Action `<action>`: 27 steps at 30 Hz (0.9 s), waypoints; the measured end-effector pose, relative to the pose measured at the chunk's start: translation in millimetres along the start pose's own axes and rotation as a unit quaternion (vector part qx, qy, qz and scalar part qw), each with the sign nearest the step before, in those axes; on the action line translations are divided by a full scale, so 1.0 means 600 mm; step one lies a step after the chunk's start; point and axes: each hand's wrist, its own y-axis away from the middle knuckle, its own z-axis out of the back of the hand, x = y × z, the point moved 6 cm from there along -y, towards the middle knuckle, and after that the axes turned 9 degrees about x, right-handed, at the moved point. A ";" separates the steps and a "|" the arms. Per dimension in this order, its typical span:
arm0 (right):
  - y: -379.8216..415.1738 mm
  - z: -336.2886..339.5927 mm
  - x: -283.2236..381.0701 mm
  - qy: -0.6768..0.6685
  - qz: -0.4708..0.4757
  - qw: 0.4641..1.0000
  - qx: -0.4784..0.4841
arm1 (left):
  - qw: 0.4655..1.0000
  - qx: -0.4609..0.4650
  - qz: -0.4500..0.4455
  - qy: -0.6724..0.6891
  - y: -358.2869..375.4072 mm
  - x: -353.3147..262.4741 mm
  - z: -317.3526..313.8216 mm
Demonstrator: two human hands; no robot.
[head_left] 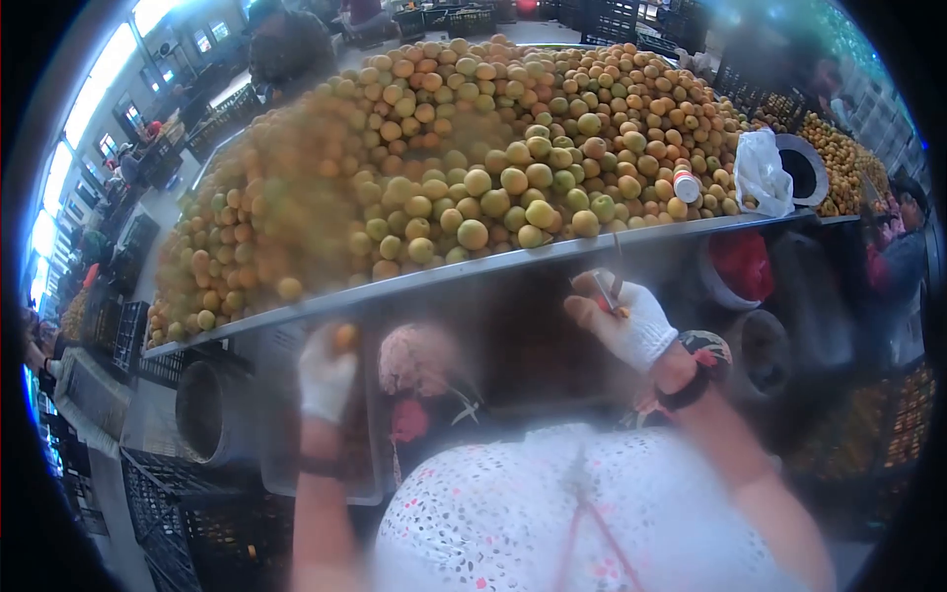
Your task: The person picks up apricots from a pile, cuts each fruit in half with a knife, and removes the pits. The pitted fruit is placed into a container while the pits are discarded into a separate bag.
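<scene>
1. Down low, close to the person, the left hand [326, 380] in a white glove holds one orange fruit [344, 337] just under the edge of the surface [513, 259].
2. Beside it, the right hand [631, 321], gloved too, has its grip shut on a thin tool [604, 293], maybe a small knife; it is too blurry to be sure.
3. Under the hands sit a grey bin [212, 409] and dark crates [178, 513].
4. Up on the surface lies a huge pile of fruit [473, 148], so I think most of the work is still left.
5. Farther right, a white bag [762, 173] and a small white bottle [686, 185] rest by the pile.
6. Far off, other people are blurred, and the picture's edges are cut off.
</scene>
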 end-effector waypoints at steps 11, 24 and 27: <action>-0.060 -0.074 -0.001 -0.278 -0.118 0.942 0.150 | 0.990 -0.137 0.036 0.009 -0.152 0.062 0.103; -0.119 -0.022 -0.057 -0.073 -0.009 0.996 0.049 | 0.986 0.141 -0.046 0.074 -0.573 -0.019 -0.153; -0.130 -0.028 -0.058 -0.105 -0.016 0.990 0.088 | 0.952 0.302 -0.020 -0.040 -0.639 0.013 -0.236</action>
